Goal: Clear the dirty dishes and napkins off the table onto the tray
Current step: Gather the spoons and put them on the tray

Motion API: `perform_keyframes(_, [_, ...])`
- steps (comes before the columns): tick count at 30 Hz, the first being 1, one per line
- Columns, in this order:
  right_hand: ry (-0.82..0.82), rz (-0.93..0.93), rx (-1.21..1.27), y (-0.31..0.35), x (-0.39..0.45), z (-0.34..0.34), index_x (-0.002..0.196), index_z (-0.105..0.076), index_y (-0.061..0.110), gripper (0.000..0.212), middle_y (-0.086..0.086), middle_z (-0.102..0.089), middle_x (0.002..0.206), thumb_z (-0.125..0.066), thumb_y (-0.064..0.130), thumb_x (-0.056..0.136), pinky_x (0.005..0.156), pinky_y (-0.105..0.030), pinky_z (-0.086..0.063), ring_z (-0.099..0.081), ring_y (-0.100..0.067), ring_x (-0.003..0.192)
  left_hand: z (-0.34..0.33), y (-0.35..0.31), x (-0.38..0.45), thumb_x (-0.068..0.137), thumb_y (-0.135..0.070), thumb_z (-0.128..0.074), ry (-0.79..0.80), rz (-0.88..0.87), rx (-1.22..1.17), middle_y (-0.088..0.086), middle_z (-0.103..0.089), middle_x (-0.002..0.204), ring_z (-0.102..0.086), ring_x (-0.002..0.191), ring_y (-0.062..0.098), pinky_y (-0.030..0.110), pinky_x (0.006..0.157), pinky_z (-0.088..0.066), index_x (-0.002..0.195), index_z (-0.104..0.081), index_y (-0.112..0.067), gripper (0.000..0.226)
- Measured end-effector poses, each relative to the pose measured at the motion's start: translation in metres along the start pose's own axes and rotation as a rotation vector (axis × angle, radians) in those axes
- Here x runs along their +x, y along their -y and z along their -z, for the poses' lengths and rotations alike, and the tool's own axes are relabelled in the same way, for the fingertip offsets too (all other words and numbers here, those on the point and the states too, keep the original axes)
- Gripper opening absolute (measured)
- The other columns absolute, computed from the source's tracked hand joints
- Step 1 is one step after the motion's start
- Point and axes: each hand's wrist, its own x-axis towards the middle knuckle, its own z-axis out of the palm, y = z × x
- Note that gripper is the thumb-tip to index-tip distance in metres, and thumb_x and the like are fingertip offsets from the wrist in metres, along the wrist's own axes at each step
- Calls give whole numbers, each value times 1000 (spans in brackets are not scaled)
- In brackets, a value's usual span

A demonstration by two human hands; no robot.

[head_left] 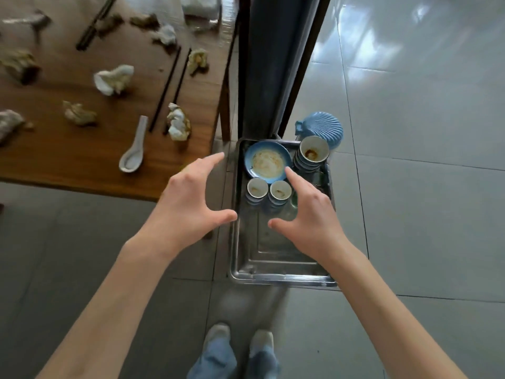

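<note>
A metal tray (pixel 273 258) lies on the floor beside the wooden table (pixel 82 160). On it sit a dirty blue plate (pixel 266 162), two small stacks of cups (pixel 257 190) (pixel 279 193) and a taller stack of bowls (pixel 312 155). My left hand (pixel 188 198) hovers empty, fingers spread, above the tray's left rim. Over the tray's right side my right hand (pixel 311 212) is spread too, holding nothing. On the table lie a white spoon (pixel 134 149), black chopsticks (pixel 170 86) and several crumpled napkins (pixel 114 79) (pixel 178 123).
A blue shell-shaped dish (pixel 323 127) sits just behind the tray. A dark post (pixel 267 64) rises beyond the tray, next to the table leg (pixel 225 110). Grey floor tiles (pixel 423 187) stretch to the right. My feet (pixel 240 337) stand near the tray's front edge.
</note>
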Motion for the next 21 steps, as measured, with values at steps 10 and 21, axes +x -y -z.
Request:
perform_keyframes(10, [71, 202, -37, 121, -44, 11, 148, -22, 15, 95, 0, -33, 150, -79, 25, 72, 110, -28, -25, -27, -15, 139, 100, 5, -88, 59, -29, -87, -209, 119, 4, 1, -45, 142, -39, 131, 13, 21, 100, -27, 142, -36, -21, 98])
perform_keyframes(21, [82, 262, -76, 220, -4, -2, 148, -22, 14, 95, -1, -33, 151, -78, 27, 73, 110, -31, -27, -29, -16, 138, 201, 63, -81, 61, -29, -86, -339, 197, 99, 7, -46, 142, -41, 132, 23, 33, 99, -38, 141, -39, -18, 94])
